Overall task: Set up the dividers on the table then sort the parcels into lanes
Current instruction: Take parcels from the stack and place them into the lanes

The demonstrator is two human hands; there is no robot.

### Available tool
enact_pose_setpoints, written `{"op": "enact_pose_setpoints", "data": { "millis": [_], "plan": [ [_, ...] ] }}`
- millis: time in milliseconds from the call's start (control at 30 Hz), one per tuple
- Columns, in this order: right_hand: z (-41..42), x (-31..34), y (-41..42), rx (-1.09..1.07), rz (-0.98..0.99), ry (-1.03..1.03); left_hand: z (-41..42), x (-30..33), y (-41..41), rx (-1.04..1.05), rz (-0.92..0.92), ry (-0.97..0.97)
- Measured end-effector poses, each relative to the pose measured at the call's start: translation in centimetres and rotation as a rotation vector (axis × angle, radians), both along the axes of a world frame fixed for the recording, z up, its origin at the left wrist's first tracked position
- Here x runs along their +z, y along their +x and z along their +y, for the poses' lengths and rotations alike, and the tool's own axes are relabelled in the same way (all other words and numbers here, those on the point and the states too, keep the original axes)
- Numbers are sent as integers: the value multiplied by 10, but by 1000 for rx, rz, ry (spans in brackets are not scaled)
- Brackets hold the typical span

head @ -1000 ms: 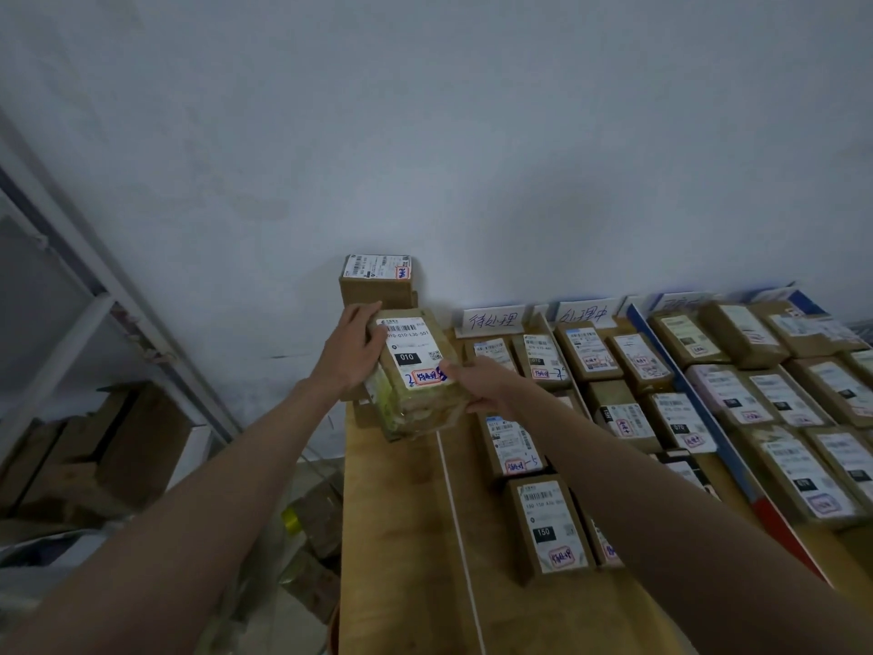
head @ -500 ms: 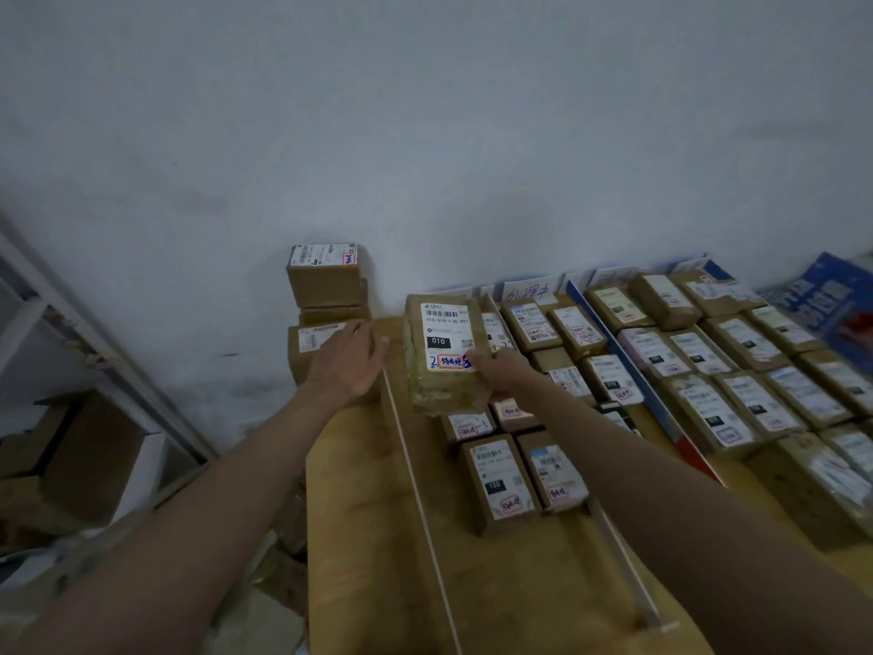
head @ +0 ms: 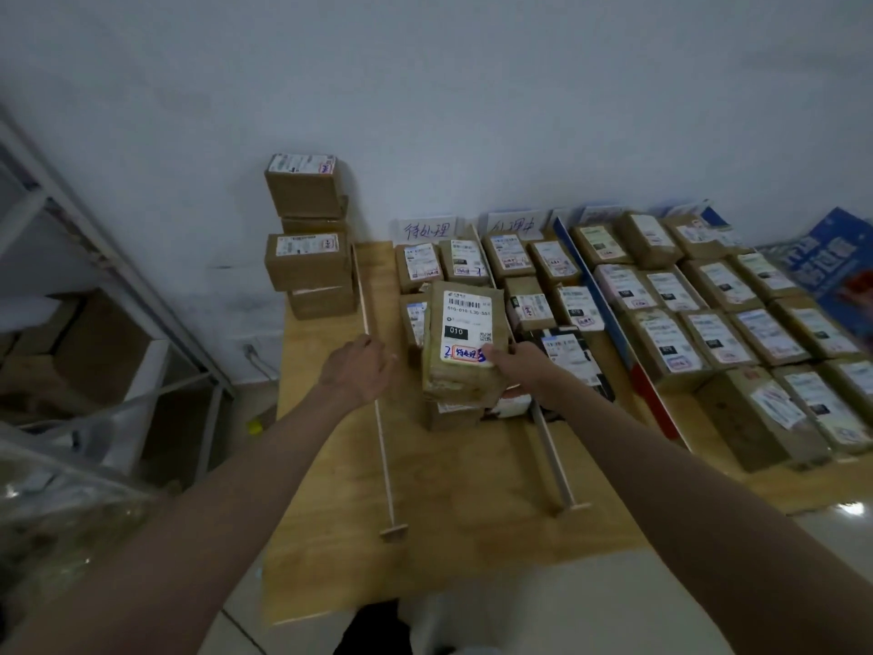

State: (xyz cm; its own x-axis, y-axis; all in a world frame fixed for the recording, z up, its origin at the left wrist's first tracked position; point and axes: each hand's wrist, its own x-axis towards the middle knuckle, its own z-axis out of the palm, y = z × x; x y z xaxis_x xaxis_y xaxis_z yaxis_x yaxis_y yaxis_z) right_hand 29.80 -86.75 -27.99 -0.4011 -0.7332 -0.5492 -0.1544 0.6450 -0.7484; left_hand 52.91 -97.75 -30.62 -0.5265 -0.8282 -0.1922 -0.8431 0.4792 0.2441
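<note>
Head view: tape-wrapped brown parcel (head: 465, 342), white-labelled.

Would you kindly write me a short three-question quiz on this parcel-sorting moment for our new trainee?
1. True or false: the left hand grips the brown cardboard parcel with the black "010" tag.
2. Multiple choice: the stack of brown cardboard boxes against the wall stands (A) left of the thin pale wooden divider rod, (B) between the two rods, (C) right of the blue divider board.
3. Fill in: the right hand holds the parcel at its lower ____ corner.

Key: 1 false, it is apart from the parcel, beside the rod; 2 A; 3 right.
</note>
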Motion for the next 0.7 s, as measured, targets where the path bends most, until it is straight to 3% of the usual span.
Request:
{"op": "enact_pose_setpoints", "data": {
  "millis": [300,700],
  "plan": [
    [99,-44,-1,175,-57,145,103,-38,-5,68,-60,72],
    [118,-108,11,243,-91,378,136,-76,13,112,-81,45]
  ]
}}
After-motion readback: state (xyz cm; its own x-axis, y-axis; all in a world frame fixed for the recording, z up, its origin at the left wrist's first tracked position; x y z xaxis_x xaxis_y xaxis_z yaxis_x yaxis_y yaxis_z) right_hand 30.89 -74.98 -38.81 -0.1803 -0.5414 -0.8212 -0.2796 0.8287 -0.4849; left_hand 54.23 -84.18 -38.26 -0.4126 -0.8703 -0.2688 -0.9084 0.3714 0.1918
